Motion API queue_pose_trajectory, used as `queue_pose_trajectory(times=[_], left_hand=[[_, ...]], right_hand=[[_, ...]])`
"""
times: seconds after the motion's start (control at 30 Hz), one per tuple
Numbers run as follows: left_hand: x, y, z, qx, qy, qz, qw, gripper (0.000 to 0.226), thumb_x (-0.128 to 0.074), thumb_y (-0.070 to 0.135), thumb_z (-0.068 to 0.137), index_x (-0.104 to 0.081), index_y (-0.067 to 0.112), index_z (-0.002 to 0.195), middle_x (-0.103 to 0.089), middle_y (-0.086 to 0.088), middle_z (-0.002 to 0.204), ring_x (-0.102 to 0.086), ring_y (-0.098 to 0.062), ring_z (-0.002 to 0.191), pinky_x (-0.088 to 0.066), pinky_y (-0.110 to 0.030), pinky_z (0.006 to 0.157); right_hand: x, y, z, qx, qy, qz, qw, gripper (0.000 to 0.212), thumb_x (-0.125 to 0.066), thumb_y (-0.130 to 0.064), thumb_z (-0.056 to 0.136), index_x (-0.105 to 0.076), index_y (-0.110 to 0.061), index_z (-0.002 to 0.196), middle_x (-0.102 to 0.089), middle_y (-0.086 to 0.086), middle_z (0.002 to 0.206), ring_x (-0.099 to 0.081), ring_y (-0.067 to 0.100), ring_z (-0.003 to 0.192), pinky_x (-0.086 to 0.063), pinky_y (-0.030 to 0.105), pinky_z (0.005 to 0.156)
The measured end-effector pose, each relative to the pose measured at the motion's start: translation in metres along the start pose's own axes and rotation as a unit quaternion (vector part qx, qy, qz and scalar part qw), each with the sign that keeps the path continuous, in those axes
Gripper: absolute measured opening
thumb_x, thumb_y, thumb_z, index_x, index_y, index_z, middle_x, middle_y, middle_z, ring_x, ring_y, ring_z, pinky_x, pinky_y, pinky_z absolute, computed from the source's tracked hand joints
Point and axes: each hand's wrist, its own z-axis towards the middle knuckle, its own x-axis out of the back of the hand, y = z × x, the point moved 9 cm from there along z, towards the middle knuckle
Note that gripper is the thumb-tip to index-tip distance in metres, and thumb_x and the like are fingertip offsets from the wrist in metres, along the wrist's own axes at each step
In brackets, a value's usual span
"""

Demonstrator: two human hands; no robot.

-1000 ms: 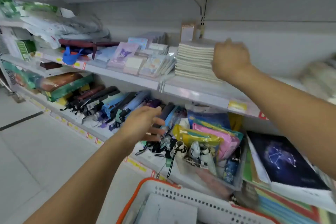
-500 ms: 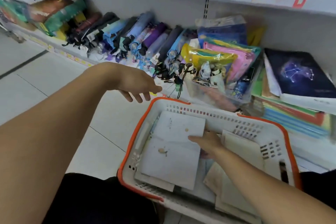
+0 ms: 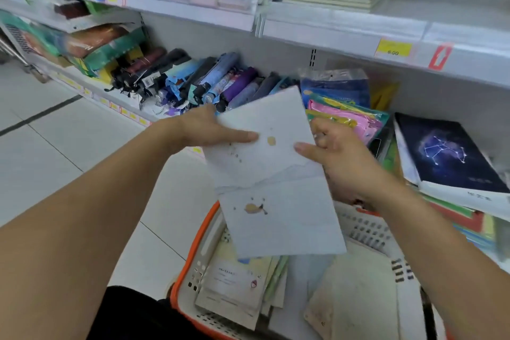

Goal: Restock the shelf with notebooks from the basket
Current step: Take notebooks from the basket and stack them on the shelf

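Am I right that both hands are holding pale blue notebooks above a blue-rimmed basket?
Not quite: the head view shows the basket has an orange rim, not blue. The rest holds: the left hand and right hand hold pale blue notebooks above it.

Two bare forearms are showing, with no sleeves reaching the wrists or elbows. The left hand (image 3: 204,130) is wearing nothing. The right hand (image 3: 335,154) is wearing a thin, pale ring (image 3: 318,135) on one finger. Dark, black clothing (image 3: 132,315) is covering the person's lap at the bottom edge.
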Motion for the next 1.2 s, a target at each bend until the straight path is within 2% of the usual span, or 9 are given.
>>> queue_pose_trajectory(times=[0.1, 0.17, 0.27, 0.4, 0.57, 0.7, 0.83, 0.97, 1.2], left_hand=[[0.046, 0.023, -0.004, -0.112, 0.136, -0.333, 0.926, 0.092, -0.090, 0.056, 0.046, -0.050, 0.025, 0.123, -0.065, 0.015, 0.114, -0.069, -0.011, 0.097, -0.054, -0.024, 0.071], [0.035, 0.037, -0.006, -0.137, 0.016, -0.433, 0.891, 0.069, -0.085, 0.048, 0.065, -0.063, 0.018, 0.123, -0.072, 0.003, 0.116, -0.070, -0.019, 0.104, -0.058, -0.031, 0.075], [0.011, 0.068, -0.022, -0.162, -0.097, -0.463, 0.866, 0.042, -0.075, 0.037, 0.076, -0.073, 0.013, 0.111, -0.072, -0.007, 0.115, -0.071, -0.023, 0.102, -0.059, -0.029, 0.074], [0.037, 0.099, -0.029, -0.198, 0.052, -0.557, 0.805, 0.033, -0.068, 0.028, 0.086, -0.069, 0.010, 0.114, -0.075, -0.005, 0.107, -0.074, -0.023, 0.092, -0.058, -0.030, 0.064], [0.051, 0.113, -0.028, -0.190, 0.051, -0.598, 0.777, 0.032, -0.055, 0.033, 0.098, -0.066, 0.012, 0.119, -0.074, -0.007, 0.110, -0.073, -0.020, 0.088, -0.057, -0.028, 0.059], [0.061, 0.138, -0.036, -0.232, -0.036, -0.664, 0.710, 0.055, -0.038, 0.055, 0.099, -0.053, 0.015, 0.134, -0.069, -0.012, 0.122, -0.070, -0.028, 0.105, -0.060, -0.031, 0.069], [0.063, 0.129, -0.034, -0.207, 0.004, -0.629, 0.750, 0.054, -0.036, 0.054, 0.100, -0.054, 0.014, 0.130, -0.073, -0.009, 0.114, -0.071, -0.026, 0.102, -0.060, -0.029, 0.066], [0.058, 0.114, -0.029, -0.166, 0.024, -0.605, 0.778, 0.047, -0.041, 0.048, 0.100, -0.059, 0.012, 0.125, -0.075, -0.006, 0.107, -0.073, -0.024, 0.096, -0.059, -0.031, 0.068], [0.056, 0.098, -0.020, -0.151, 0.033, -0.578, 0.801, 0.040, -0.047, 0.046, 0.097, -0.063, 0.015, 0.116, -0.076, -0.004, 0.101, -0.075, -0.021, 0.087, -0.060, -0.028, 0.059]], right_hand=[[0.048, -0.083, 0.012, 0.098, 0.100, 0.037, 0.989, 0.018, -0.070, -0.026, 0.085, -0.055, -0.024, 0.074, -0.070, 0.019, 0.086, -0.065, 0.024, 0.072, -0.051, 0.042, 0.068], [0.074, -0.122, 0.022, 0.141, 0.142, 0.080, 0.976, 0.024, -0.069, -0.020, 0.091, -0.052, -0.024, 0.075, -0.069, 0.015, 0.081, -0.061, 0.022, 0.071, -0.046, 0.036, 0.068], [0.102, -0.158, 0.040, 0.163, 0.186, 0.159, 0.956, 0.014, -0.060, -0.015, 0.099, -0.056, -0.016, 0.086, -0.071, 0.013, 0.091, -0.066, 0.026, 0.078, -0.055, 0.042, 0.071], [0.081, -0.153, 0.051, 0.015, -0.002, 0.195, 0.981, 0.030, -0.057, -0.028, 0.101, -0.060, -0.018, 0.129, -0.075, 0.006, 0.113, -0.075, 0.025, 0.094, -0.062, 0.038, 0.065], [0.078, -0.136, 0.043, -0.029, 0.001, 0.227, 0.974, 0.025, -0.054, -0.012, 0.101, -0.058, -0.016, 0.126, -0.070, 0.019, 0.106, -0.064, 0.016, 0.043, -0.052, 0.021, 0.037], [0.106, -0.159, 0.068, -0.005, 0.079, 0.340, 0.937, 0.011, -0.049, -0.005, 0.102, -0.059, -0.009, 0.107, -0.068, 0.014, 0.100, -0.063, 0.012, 0.043, -0.050, 0.016, 0.037], [0.156, -0.194, 0.120, 0.015, 0.170, 0.340, 0.925, 0.008, -0.043, 0.001, 0.104, -0.049, 0.003, 0.108, -0.058, 0.019, 0.104, -0.067, 0.018, 0.048, -0.053, 0.018, 0.043], [0.187, -0.194, 0.157, -0.027, 0.206, 0.183, 0.961, 0.012, -0.044, 0.004, 0.102, -0.048, 0.005, 0.091, -0.055, 0.019, 0.093, -0.064, 0.018, 0.041, -0.053, 0.020, 0.041], [0.227, -0.180, 0.173, -0.049, 0.206, -0.218, 0.953, 0.053, -0.073, -0.060, 0.081, -0.050, -0.012, 0.083, -0.042, 0.005, 0.063, -0.039, 0.018, 0.046, -0.035, 0.026, 0.041]])
